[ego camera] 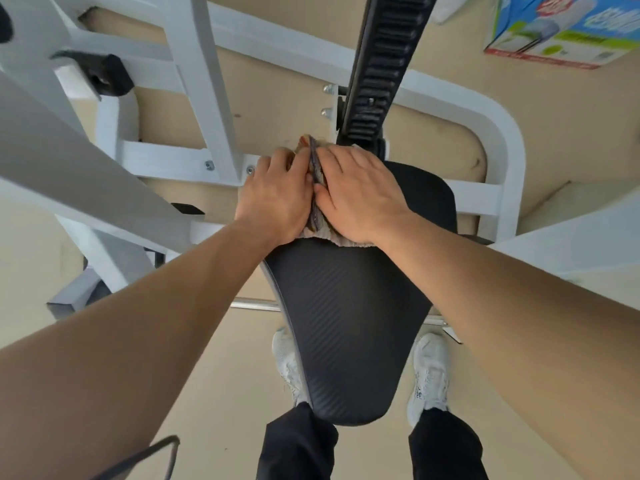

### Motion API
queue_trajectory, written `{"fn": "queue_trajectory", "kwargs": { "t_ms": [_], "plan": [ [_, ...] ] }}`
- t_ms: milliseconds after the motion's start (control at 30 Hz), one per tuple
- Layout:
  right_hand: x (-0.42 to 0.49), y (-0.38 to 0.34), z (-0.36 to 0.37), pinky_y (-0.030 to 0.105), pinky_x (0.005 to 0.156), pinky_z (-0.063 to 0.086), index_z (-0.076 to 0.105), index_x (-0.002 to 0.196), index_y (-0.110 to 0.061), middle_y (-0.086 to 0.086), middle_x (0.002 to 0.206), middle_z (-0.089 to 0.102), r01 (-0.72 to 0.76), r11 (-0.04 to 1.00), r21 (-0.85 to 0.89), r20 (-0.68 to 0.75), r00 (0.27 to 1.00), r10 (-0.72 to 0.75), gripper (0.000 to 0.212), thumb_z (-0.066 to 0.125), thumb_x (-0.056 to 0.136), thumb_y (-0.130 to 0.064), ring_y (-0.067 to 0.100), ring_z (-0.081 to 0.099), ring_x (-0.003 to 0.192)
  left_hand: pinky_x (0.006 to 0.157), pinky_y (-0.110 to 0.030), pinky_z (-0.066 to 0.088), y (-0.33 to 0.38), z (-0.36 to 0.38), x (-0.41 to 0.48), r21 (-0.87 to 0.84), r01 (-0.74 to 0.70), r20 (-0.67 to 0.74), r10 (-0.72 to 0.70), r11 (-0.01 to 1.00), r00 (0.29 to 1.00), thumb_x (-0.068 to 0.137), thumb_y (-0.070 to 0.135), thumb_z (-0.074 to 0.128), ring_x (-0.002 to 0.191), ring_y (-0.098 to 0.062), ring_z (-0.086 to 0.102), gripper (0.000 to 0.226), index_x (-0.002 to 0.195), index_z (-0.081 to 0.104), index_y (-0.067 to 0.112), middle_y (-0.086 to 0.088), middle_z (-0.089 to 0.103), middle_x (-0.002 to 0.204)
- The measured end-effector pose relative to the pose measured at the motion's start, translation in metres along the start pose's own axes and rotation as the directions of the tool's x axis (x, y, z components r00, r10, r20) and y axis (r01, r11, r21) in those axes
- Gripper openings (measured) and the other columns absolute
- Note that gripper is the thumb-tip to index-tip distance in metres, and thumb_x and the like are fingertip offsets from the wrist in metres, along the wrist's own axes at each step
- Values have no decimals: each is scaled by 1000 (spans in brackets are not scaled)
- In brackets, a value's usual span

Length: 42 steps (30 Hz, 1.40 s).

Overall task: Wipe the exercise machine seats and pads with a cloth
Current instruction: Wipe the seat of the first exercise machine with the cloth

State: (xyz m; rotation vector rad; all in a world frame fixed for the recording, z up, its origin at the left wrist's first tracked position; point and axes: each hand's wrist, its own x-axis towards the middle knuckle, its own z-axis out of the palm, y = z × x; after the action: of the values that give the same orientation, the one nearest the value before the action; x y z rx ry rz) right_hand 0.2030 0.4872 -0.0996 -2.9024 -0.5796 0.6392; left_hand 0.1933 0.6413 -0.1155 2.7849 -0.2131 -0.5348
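A black textured seat pad [349, 327] of a white exercise machine lies below me, narrow end toward my feet. A bunched, striped cloth [317, 216] rests on the far end of the seat. My left hand [277, 195] and my right hand [360, 195] press down on the cloth side by side, fingers pointing away from me. Most of the cloth is hidden beneath both palms; only a ridge between the hands and a pale fringe at the wrists show.
The white machine frame [194, 98] crosses at left and behind the seat. A black ribbed adjustment post [381, 71] rises just beyond my right hand. A colourful box [554, 29] lies on the beige floor at the top right. My shoes stand either side of the seat.
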Motion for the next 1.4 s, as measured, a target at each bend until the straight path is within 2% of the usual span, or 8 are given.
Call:
{"fn": "queue_trajectory", "kwargs": {
  "t_ms": [200, 367, 500, 867, 967, 1100, 1267, 1400],
  "plan": [
    [-42, 59, 0, 43, 112, 37, 34, 150, -12, 11, 141, 50, -224, 973, 49, 21, 975, 223, 67, 31, 100, -56, 30, 46, 129, 106, -55, 35, 51, 9, 15, 269, -186, 27, 185, 945, 982, 100, 40, 34, 126, -38, 46, 56, 150, 37, 16, -13, 45, 146],
    [-74, 90, 6, 45, 90, 45, 43, 136, -12, 14, 127, 53, -451, 876, 170, 86, 892, 443, 54, 30, 102, -52, 33, 53, 116, 111, -50, 32, 105, 17, 41, 197, -407, 142, 385, 892, 912, 101, 38, 35, 129, -31, 44, 52, 149, 37, 18, -8, 47, 141],
    [-77, 87, 10, 45, 92, 44, 42, 138, -10, 15, 129, 52, -455, 853, 256, 82, 889, 450, 49, 33, 104, -44, 33, 51, 116, 116, -44, 29, 87, 18, 43, 70, -441, 104, 433, 895, 895, 104, 39, 29, 130, -26, 47, 49, 149, 40, 23, -2, 52, 141],
    [-11, 15, 0, 47, 115, 30, 37, 149, -10, 16, 144, 46, -154, 987, 56, 14, 988, 153, 56, 30, 102, -40, 34, 43, 133, 111, -41, 33, 18, 7, 5, -32, -63, -95, 59, 998, 994, 102, 35, 36, 126, -27, 49, 46, 145, 45, 20, -5, 54, 137],
    [2, 0, 1, 46, 116, 29, 33, 152, -9, 14, 147, 45, -32, 998, 46, 19, 999, 31, 57, 29, 103, -39, 33, 42, 135, 110, -39, 36, 3, 6, 0, -208, 59, -84, -78, 976, 993, 103, 28, 37, 128, -26, 47, 43, 144, 45, 18, -5, 52, 139],
    [17, -23, 1, 44, 117, 25, 32, 153, -13, 11, 152, 42, -16, 997, 73, 38, 999, 13, 57, 27, 104, -43, 31, 38, 139, 105, -25, 37, -14, 2, -12, -653, 299, 68, -339, 696, 938, 105, 22, 40, 126, -18, 51, 40, 144, 47, 19, -3, 55, 137],
    [-9, -45, 10, 45, 125, 12, 22, 158, -13, 13, 163, 25, -36, 998, 56, 13, 999, 36, 65, 23, 103, -46, 32, 20, 151, 110, -27, 37, -10, 0, -43, -841, 418, 252, -434, 345, 865, 106, 29, 38, 127, -15, 51, 46, 152, 36, 28, 3, 56, 136],
    [-64, -64, 14, 44, 127, 4, 10, 161, -15, 9, 169, 4, 18, 999, 44, 60, 998, -20, 66, 17, 103, -46, 27, 3, 156, 121, -34, 26, 7, 17, -87, -876, 383, 202, -498, 293, 844, 106, 27, 36, 140, -11, 38, 51, 156, 26, 26, 1, 42, 154]
  ]
}}
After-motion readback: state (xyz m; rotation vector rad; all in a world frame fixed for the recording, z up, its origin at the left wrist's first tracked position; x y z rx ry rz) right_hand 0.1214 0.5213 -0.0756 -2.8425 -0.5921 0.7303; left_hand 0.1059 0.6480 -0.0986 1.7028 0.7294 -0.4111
